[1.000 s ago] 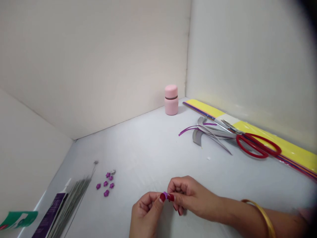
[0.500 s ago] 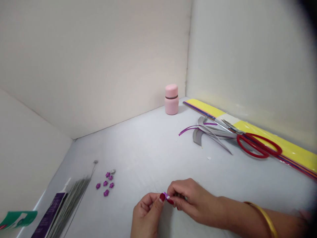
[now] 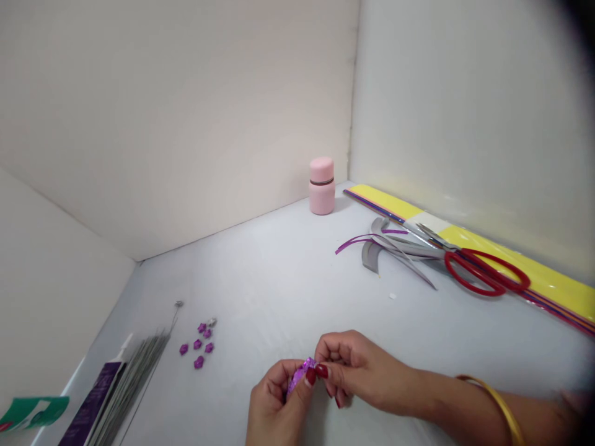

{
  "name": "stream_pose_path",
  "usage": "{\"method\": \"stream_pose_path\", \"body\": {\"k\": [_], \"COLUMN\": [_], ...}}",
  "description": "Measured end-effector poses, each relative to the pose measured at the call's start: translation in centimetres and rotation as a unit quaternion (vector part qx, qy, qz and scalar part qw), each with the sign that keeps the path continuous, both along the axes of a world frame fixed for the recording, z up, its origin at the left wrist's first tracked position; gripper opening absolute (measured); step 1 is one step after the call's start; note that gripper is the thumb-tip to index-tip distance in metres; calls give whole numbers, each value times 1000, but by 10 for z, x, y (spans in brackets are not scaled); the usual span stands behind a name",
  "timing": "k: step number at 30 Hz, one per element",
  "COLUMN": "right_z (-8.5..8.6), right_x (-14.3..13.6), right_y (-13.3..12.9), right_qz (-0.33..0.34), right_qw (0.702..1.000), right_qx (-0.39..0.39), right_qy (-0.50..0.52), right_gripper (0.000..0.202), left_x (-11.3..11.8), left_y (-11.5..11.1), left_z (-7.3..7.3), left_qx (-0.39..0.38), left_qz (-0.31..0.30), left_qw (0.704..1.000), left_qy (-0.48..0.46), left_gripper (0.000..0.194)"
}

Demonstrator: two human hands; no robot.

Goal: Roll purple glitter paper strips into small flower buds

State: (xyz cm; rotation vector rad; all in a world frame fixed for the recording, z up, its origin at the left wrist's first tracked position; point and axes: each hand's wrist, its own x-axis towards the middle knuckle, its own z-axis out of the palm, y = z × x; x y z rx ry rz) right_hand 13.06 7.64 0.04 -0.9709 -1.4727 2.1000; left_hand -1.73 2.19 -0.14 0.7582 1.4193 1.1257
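Close to the table's front edge, my left hand (image 3: 281, 402) pinches a shiny purple paper strip (image 3: 301, 375) between thumb and fingers. My right hand (image 3: 346, 370) meets it from the right, thumb and forefinger closed at the strip's upper end. How the strip is folded there is hidden by the fingertips. Over to the left lie several small purple folded paper stars (image 3: 198, 344) and a silver star (image 3: 212, 323).
Left of the stars are a bundle of thin grey wires (image 3: 132, 384) and a purple glue tube (image 3: 90, 406). Red-handled scissors (image 3: 483, 272) lie right with silver and purple strips (image 3: 395, 244), beside a yellow paper pack (image 3: 502, 251). A pink flask (image 3: 321, 186) stands at the back.
More of the purple strip now shows above my left thumb. My right fingers have shifted slightly and stay pinched at its end. The things on the table have not moved.
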Motion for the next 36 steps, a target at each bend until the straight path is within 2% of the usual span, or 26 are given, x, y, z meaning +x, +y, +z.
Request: {"method": "stream_pose_path", "body": {"k": [5, 8, 12, 14, 24, 27, 31, 36], "right_z": [-1, 0, -1, -1, -1, 0, 0, -1], "right_x": [1, 2, 4, 4, 3, 4, 4, 2], "right_y": [2, 0, -3, -3, -3, -3, -3, -3], "right_qz": [14, 20, 32, 34, 35, 31, 34, 21], "right_qw": [1000, 1000, 991, 986, 989, 989, 990, 991], "right_qx": [0, 15, 128, 160, 141, 142, 137, 130], "right_qy": [2, -4, -32, -40, -36, -33, -31, -24], "right_gripper": [22, 19, 14, 14, 31, 31, 31, 31], "left_x": [-1, -1, -1, 0, -1, -1, 0, 1], "left_y": [-3, -3, -2, -1, -2, -2, -2, -2], "left_z": [-7, -11, -12, -12, -15, -14, -11, -5], "left_qx": [5, -2, -36, -42, -17, -3, -32, -31], "left_qz": [4, 11, 29, 32, 27, 17, 7, 15], "left_qw": [999, 999, 999, 998, 999, 1000, 999, 999], "left_qy": [47, 36, -15, -24, 1, 13, -3, 40], "left_gripper": [39, 40, 41, 42, 38, 38, 38, 32]}}
